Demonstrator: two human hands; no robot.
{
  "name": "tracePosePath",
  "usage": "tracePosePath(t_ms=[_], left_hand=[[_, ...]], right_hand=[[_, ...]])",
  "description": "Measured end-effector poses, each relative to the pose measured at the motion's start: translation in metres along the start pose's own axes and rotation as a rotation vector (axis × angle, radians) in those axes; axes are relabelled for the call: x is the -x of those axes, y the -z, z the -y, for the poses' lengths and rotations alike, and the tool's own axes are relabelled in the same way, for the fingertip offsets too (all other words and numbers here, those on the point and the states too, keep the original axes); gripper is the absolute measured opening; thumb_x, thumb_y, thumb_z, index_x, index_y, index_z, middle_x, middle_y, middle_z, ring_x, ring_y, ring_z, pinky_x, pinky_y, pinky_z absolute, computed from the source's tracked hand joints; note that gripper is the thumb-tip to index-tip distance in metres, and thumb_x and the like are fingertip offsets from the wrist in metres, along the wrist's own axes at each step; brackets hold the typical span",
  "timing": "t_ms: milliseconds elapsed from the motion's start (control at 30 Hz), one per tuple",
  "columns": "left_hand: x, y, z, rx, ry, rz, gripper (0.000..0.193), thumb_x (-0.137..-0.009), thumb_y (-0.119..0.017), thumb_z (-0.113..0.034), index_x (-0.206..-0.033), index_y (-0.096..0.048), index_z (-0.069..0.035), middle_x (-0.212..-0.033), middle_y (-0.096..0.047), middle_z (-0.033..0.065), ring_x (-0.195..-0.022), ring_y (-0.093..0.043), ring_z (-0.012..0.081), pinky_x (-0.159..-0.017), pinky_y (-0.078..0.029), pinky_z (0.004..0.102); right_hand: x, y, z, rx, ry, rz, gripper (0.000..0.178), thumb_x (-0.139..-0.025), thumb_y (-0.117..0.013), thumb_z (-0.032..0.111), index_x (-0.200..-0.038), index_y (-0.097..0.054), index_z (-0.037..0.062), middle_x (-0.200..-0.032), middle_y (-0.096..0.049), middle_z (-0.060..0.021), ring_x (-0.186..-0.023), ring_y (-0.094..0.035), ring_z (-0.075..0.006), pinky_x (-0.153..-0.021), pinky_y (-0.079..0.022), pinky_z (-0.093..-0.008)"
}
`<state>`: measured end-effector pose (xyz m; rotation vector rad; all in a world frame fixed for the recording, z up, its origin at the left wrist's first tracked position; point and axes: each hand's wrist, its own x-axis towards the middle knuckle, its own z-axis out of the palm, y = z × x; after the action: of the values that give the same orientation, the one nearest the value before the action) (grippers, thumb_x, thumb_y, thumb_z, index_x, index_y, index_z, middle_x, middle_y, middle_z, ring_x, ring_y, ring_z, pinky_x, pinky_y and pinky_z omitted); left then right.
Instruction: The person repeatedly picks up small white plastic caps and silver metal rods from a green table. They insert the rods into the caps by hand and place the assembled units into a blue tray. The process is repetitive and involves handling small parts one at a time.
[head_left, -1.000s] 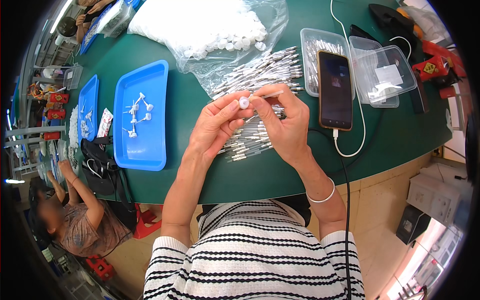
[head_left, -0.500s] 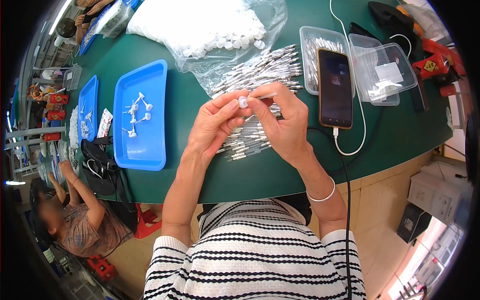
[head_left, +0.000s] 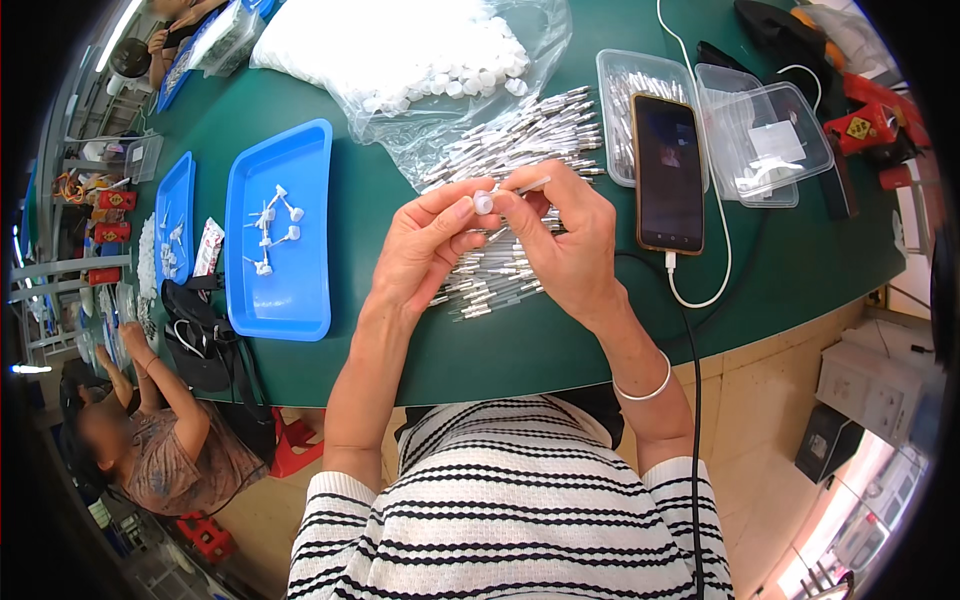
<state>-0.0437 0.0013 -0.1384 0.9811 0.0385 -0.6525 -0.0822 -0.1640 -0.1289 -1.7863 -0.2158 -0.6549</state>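
Note:
Between the thumb and fingers of my left hand (head_left: 415, 245) is a small round white plastic cap (head_left: 484, 203). My right hand (head_left: 570, 240) pinches a thin pale rod (head_left: 538, 185), its far end sticking out past the fingers to the right. Cap and rod meet where the fingertips come together; the fingers hide how far the rod sits in the cap. Under and beyond both hands lies a heap of thin rods (head_left: 525, 135) with metallic and clear parts. Behind the heap, a clear plastic bag (head_left: 400, 135) spills many white caps (head_left: 470, 80).
Left of my hands, a blue tray (head_left: 300, 305) holds several caps with rods attached (head_left: 265, 238); a smaller blue tray (head_left: 176, 262) lies beyond. At right, a phone (head_left: 670, 190) on a charging cable leans over a clear box of rods (head_left: 620, 90). A co-worker (head_left: 175, 440) sits at left.
The rod's free end has tilted slightly, and the cap has turned a little and shifted slightly left. Both hands keep their grips in nearly the same place.

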Motion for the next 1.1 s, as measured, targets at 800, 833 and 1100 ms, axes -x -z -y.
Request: tracePosePath(t_ms=[800, 833, 1100], left_hand=[[0.001, 0.001, 0.004, 0.006, -0.063, -0.003, 0.030, -0.088, -0.063, -0.005, -0.116, -0.059, 0.004, -0.100, -0.067, 0.0111, -0.089, -0.067, 0.0160, -0.074, -0.056, 0.0220], [0.001, 0.001, 0.003, 0.001, -0.076, -0.006, 0.031, -0.087, -0.064, -0.005, -0.117, -0.059, 0.003, -0.100, -0.067, 0.0110, -0.089, -0.066, 0.0162, -0.075, -0.056, 0.0222], [0.004, -0.001, 0.000, -0.167, -0.211, -0.053, 0.033, -0.085, -0.066, -0.002, -0.116, -0.058, 0.003, -0.102, -0.066, 0.0105, -0.092, -0.065, 0.0158, -0.082, -0.052, 0.0251]], right_hand=[[0.005, -0.006, -0.008, -0.336, -0.245, 0.043, 0.007, -0.084, -0.067, 0.005, -0.089, -0.064, 0.0014, -0.081, -0.063, -0.0033, -0.068, -0.061, -0.0094, -0.058, -0.048, -0.0226], [0.003, -0.004, -0.005, -0.363, -0.293, 0.030, 0.007, -0.084, -0.067, 0.005, -0.090, -0.064, 0.0012, -0.082, -0.064, -0.0031, -0.069, -0.061, -0.0088, -0.058, -0.047, -0.0220], [0.002, 0.005, -0.005, -0.390, -0.390, 0.124, 0.011, -0.086, -0.066, 0.008, -0.094, -0.066, -0.0001, -0.081, -0.066, -0.0030, -0.071, -0.061, -0.0066, -0.058, -0.046, -0.0196]])
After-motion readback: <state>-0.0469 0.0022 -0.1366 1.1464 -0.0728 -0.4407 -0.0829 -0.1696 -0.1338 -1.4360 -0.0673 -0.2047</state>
